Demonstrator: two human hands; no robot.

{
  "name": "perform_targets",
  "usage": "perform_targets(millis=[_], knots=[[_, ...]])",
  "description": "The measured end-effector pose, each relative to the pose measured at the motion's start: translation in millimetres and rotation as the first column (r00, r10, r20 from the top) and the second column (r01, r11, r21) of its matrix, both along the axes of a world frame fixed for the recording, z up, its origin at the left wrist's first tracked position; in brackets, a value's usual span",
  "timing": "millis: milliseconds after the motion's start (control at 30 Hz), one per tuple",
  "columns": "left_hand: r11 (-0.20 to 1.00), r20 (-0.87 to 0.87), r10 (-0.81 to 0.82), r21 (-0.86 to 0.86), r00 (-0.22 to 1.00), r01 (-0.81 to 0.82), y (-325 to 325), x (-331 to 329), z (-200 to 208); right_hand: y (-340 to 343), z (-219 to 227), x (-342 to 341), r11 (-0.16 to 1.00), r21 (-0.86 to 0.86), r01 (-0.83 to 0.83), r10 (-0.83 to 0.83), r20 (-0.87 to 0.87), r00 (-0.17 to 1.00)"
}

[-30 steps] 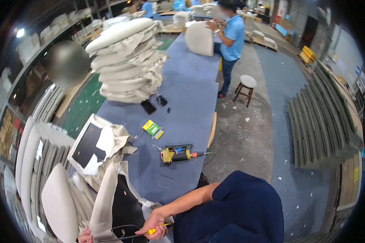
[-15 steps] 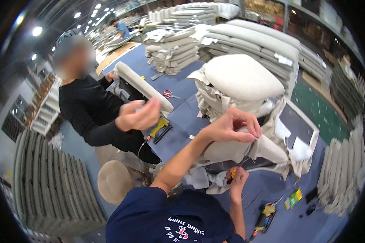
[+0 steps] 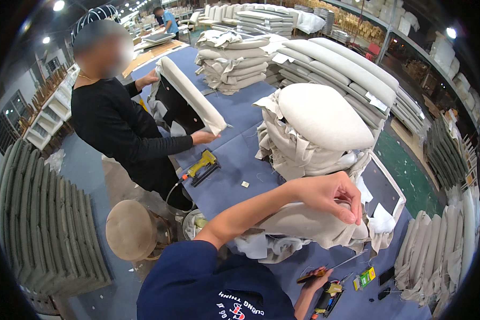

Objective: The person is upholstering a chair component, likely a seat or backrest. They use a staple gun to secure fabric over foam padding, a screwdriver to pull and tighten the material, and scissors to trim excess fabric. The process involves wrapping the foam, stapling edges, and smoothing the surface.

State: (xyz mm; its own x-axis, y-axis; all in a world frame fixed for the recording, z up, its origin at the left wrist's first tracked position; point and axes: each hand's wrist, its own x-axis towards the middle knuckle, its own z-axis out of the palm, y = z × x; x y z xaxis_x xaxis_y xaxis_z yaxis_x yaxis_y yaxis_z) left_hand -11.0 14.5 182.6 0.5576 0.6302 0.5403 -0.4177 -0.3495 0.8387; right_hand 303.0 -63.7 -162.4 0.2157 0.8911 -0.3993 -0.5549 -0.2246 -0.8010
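My left hand [image 3: 336,198] is closed in a pinch above a beige fabric-covered cushion [image 3: 314,226]. Whatever sits between its fingertips is too small or hidden to name. Loose cloth and white padding [image 3: 253,246] hang along the cushion's near side. Lower down, my right hand [image 3: 316,279] grips a long thin-shafted tool [image 3: 346,260] by its handle, the metal shaft slanting up and right below the cushion. Beside that hand lies a yellow-and-black staple gun [image 3: 328,300]. A green-and-yellow packet [image 3: 365,278] is just beyond it.
A co-worker in black [image 3: 117,128] holds a padded panel [image 3: 189,96] across the blue table [image 3: 240,154]. Another staple gun [image 3: 202,166] lies there. Cushions are stacked behind [image 3: 325,120] and at right [image 3: 432,250]. A round stool [image 3: 130,229] stands at left.
My right hand has drawn the tool down, away from the cushion. My left hand stays pinched above it. The co-worker's raised hand has come down onto the panel. The whole view has shifted.
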Motion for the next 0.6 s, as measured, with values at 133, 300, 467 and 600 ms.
perform_targets(millis=[133,300,467,600], knots=[[0.996,-0.024,-0.084,0.003,0.996,0.084,7,7,-2,-43,-97,41,0.973,-0.109,-0.202,0.229,0.406,0.885],[0.996,0.013,-0.072,0.050,0.997,0.072,8,28,-7,-29,-155,96,0.910,-0.237,-0.339,0.315,0.929,0.194],[0.998,0.029,-0.035,-0.043,0.999,0.037,0,23,-8,15,203,-28,0.833,0.415,-0.367,-0.122,0.783,0.610],[0.999,-0.043,0.050,0.024,0.998,-0.049,2,30,-10,13,314,-77,0.508,0.692,-0.513,-0.599,0.711,0.367]])
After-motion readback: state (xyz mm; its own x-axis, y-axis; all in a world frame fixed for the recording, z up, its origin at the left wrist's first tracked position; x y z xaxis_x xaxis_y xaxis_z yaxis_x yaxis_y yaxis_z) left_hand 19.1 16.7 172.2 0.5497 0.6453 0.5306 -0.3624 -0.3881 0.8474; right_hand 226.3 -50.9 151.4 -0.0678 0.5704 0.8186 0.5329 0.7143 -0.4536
